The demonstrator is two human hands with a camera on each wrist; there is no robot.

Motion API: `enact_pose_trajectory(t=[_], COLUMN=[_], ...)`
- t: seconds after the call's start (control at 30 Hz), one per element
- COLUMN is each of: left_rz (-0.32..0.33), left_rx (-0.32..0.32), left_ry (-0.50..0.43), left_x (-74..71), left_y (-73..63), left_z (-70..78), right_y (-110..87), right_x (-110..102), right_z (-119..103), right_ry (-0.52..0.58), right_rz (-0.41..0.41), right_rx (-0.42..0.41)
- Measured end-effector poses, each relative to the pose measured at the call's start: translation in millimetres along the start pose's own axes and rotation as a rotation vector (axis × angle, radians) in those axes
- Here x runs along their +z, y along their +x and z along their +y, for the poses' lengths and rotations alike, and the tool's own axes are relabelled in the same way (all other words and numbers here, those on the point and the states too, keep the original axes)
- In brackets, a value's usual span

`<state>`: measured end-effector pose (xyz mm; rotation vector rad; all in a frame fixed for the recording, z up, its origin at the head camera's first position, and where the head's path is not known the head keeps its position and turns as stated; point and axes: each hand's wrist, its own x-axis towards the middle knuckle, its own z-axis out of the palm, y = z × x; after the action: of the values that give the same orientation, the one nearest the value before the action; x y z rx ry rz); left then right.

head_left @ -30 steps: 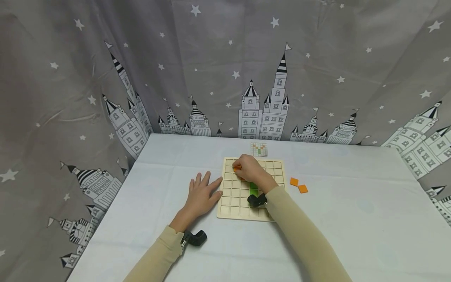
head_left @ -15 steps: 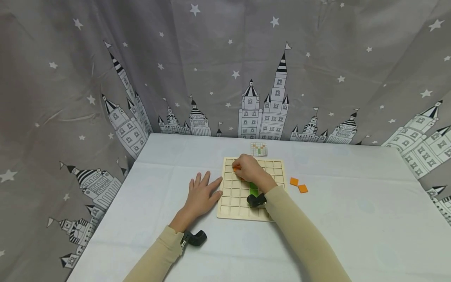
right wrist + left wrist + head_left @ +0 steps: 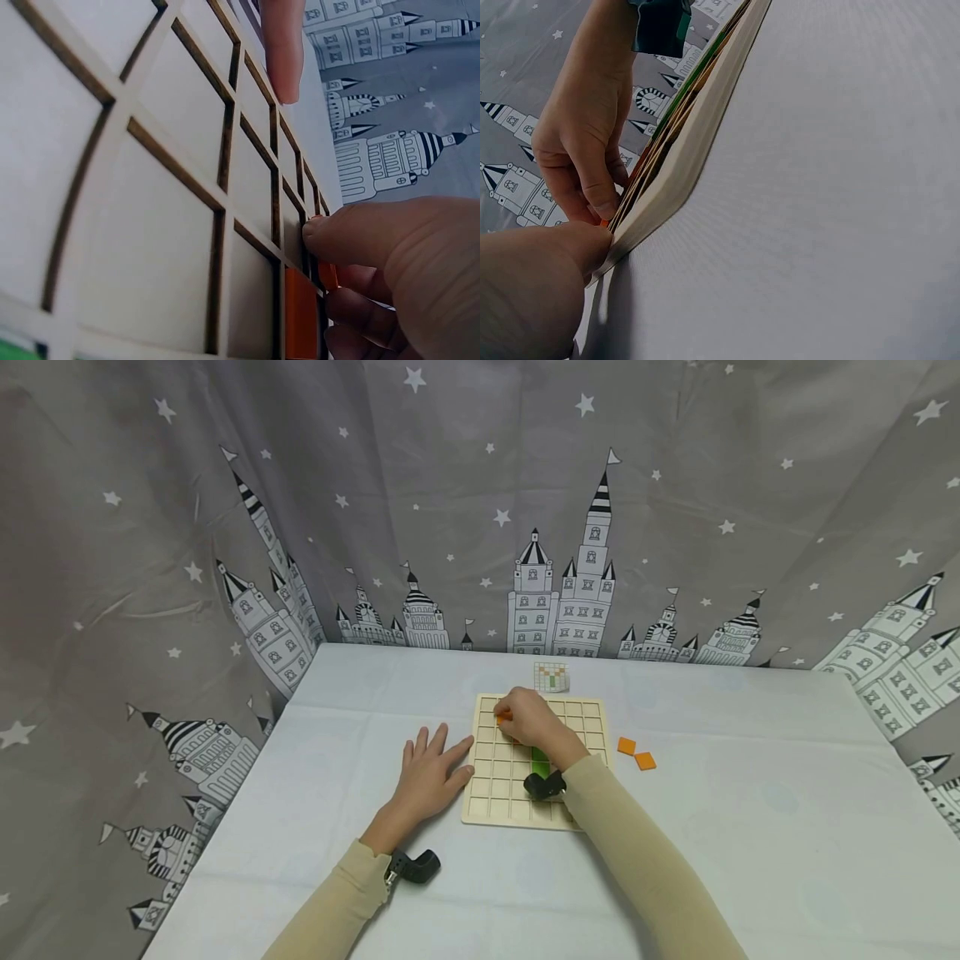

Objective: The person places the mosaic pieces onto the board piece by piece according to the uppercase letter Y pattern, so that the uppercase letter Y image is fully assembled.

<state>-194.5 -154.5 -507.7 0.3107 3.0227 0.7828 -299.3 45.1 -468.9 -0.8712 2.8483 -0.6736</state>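
Note:
A pale wooden grid board point(image 3: 500, 787) lies on the white-covered table. Over its upper left part, my right hand point(image 3: 534, 718) pinches an orange square tile point(image 3: 328, 274) between thumb and fingers, at a cell. Another orange tile point(image 3: 301, 315) sits in a nearby cell. Green point(image 3: 540, 764) fills cells in the middle of the board, partly hidden under the right wrist. My left hand point(image 3: 426, 782) rests on the table with fingers spread, its index finger and thumb touching the board's left edge. From the left wrist view, the right hand's fingertips point(image 3: 604, 210) appear low over the board's surface.
Two loose orange tiles point(image 3: 635, 754) lie right of the board. Behind it is a small card point(image 3: 551, 677) printed with a coloured grid pattern. A grey curtain point(image 3: 450, 485) with castles and stars hangs along the table's back edge. Each wrist wears a black camera point(image 3: 420, 867).

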Motion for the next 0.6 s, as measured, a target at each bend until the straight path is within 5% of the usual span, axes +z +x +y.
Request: enact_pose_trajectory(t=[0.6], left_rz=[0.005], left_rx=[0.002], left_ry=[0.002], left_x=[0.6], left_y=[1.1], left_z=[0.2], right_y=[-1.5], right_x=[-1.5], right_z=[-1.2], right_ry=[0.034], right_rz=[-0.003], right_rx=[0.041])
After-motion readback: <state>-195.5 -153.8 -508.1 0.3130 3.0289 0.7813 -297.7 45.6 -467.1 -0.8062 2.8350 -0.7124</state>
